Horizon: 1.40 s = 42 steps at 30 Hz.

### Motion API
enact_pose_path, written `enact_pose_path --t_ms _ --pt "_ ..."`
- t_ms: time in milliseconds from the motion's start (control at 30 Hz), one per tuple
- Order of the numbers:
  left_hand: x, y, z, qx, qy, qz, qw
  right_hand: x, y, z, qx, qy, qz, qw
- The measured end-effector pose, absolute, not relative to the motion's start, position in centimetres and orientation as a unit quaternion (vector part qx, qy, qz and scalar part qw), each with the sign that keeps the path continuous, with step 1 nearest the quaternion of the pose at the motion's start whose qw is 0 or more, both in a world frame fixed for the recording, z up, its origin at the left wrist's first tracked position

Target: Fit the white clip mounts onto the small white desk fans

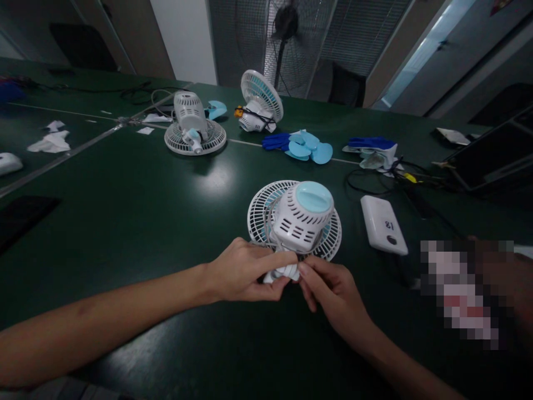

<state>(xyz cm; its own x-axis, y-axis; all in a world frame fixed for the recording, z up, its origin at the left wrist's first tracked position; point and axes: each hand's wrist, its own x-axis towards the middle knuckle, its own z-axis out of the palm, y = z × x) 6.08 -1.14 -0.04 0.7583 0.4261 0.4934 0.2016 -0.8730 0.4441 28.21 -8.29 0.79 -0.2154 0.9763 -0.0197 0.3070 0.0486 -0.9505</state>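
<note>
Paper scraps [52,143]: these lie far off to your left on the green table [125,222], well apart from your hands.
Left hand [244,273]: you have it closed, thumb and fingers wrapped on the white stem [286,273] from its left side.
Face-down fan [195,130]: it rests on its grille at the back, well beyond your left hand.
Tilted fan [261,103]: it stands on edge just right of that one.
Near fan [300,219]: it lies grille down, pale blue cap upward, just beyond your fingertips. Its stem points toward you and sits between both hands.
Blue blades [308,148]: these lie loose, behind the near fan.
Right hand [333,289]: your fingers are curled, pinching the stem's right end, opposite your left.
Power bank [383,225]: it lies flat, near the fan's right, apart from your right hand.
</note>
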Motion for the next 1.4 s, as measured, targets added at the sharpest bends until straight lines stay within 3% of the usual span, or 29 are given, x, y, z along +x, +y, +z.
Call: enact_pose_path --t_ms 167,400,867,1233,1400 --pt "6.1 -1.0 0.0 0.917 0.167 0.308 0.193 28.8 -8.7 0.5 -0.47 -0.784 0.158 0.374" --pt "6.0 -1.0 0.0 0.916 0.162 0.314 0.19 28.8 -8.6 0.5 -0.44 -0.805 0.071 0.392" --pt "6.0 -1.1 -0.2 0.916 0.169 0.313 0.185 28.3 -8.8 0.8 -0.48 -0.768 0.145 0.399" --pt "6.0 -1.2 -0.1 0.919 0.173 0.31 0.175 27.7 -8.2 1.3 -0.503 -0.587 0.521 0.362" --pt "6.0 -1.2 0.1 0.918 0.173 0.305 0.188 28.0 -8.8 0.7 -0.498 -0.652 0.393 0.414"
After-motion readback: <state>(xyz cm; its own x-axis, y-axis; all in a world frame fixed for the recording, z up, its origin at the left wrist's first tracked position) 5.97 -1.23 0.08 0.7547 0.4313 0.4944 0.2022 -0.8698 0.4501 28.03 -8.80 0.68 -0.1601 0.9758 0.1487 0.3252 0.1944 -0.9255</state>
